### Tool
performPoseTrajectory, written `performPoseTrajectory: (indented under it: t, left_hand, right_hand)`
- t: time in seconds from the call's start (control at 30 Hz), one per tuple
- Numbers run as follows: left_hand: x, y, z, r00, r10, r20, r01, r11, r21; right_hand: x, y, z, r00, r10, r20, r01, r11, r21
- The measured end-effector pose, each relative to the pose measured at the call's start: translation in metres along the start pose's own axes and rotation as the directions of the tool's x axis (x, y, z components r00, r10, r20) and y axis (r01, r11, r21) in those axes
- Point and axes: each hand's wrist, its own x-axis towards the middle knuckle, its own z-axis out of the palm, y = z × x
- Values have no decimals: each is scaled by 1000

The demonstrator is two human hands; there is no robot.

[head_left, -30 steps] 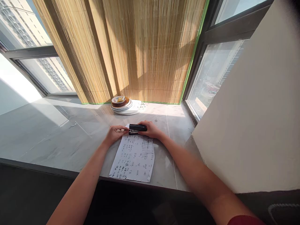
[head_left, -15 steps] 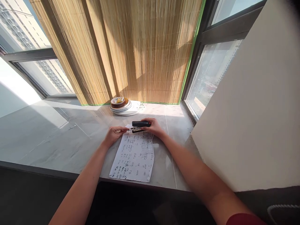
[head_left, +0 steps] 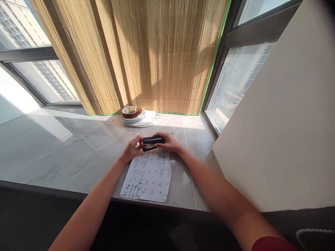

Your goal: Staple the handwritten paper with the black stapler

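A black stapler (head_left: 154, 140) is held just above the far end of a handwritten sheet of paper (head_left: 146, 177). My right hand (head_left: 170, 143) is wrapped round the stapler's right end, fingers on top and thumb below. At its left end, the fingers of my left hand (head_left: 133, 150) are closed on the stapler's tip. Between the stapler's upper and lower parts a gap shows, with a metal piece inside. The paper lies on the marbled sill, its near edge close to the sill's front edge.
A stack of plates (head_left: 133, 116) with a small yellow item on top stands at the back, by the bamboo blind (head_left: 157, 62). Windows flank the blind. A pale wall (head_left: 272, 132) rises close on the right. The marbled sill (head_left: 68, 157) ends at a dark front edge.
My left hand has moved from the thin metal piece it pinched at the stapler's mouth onto the stapler's left end. The stapler's gap looks narrower, and it has shifted slightly left.
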Motion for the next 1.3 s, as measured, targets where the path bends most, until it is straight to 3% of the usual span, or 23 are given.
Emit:
performPoseTrajectory:
  t: [0.1, 0.17, 0.27, 0.33, 0.4, 0.5, 0.57, 0.67, 0.77, 0.87, 0.93, 1.17, 1.3]
  left_hand:
    - [1, 2, 0, 1000, 13, -11, -13, 1000, 20]
    - [0, 3, -1, 999, 32, -9, -32, 999, 42]
    - [-4, 4, -4, 991, 82, 108, -93, 990, 107]
    - [-7, 4, -7, 969, 105, 224, -142, 977, 157]
    - [-8, 5, -10, 953, 97, 286, -162, 963, 214]
    - [-8, 16, -12, 962, 104, 254, -179, 939, 293]
    - [-9, 29, -11, 953, 178, 244, -241, 934, 264]
    - [-11, 53, -3, 866, 330, 376, -380, 922, 67]
    - [-14, 68, 9, 762, 386, 520, -435, 900, -30]
    - [-18, 70, 18, 694, 383, 610, -464, 885, -27]
    - [-21, 68, 23, 678, 375, 633, -472, 882, -17]
    - [-24, 73, 25, 670, 403, 624, -474, 879, -58]
    - [-23, 76, 19, 610, 461, 644, -453, 870, -193]
  right_hand:
    - [0, 0, 2, 998, -6, -69, 5, 1000, -14]
    - [-1, 2, 4, 981, 23, -194, -26, 1000, -11]
    - [-2, 4, 2, 893, 68, -445, -83, 996, -15]
    - [-3, 1, -2, 832, 77, -550, -128, 990, -55]
    - [-7, -7, -8, 809, 97, -579, -208, 970, -128]
    - [-24, -30, -19, 812, 183, -554, -347, 915, -206]
    - [-46, -50, -24, 805, 238, -543, -404, 890, -210]
    - [-94, -77, -26, 749, 261, -609, -483, 844, -233]
    - [-141, -91, -22, 698, 355, -622, -589, 779, -217]
    - [-169, -95, -14, 707, 393, -588, -608, 762, -223]
    - [-175, -95, -8, 730, 400, -554, -596, 770, -228]
    - [-165, -95, 2, 822, 417, -388, -517, 832, -201]
    - [-163, -98, 3, 852, 369, -371, -481, 831, -277]
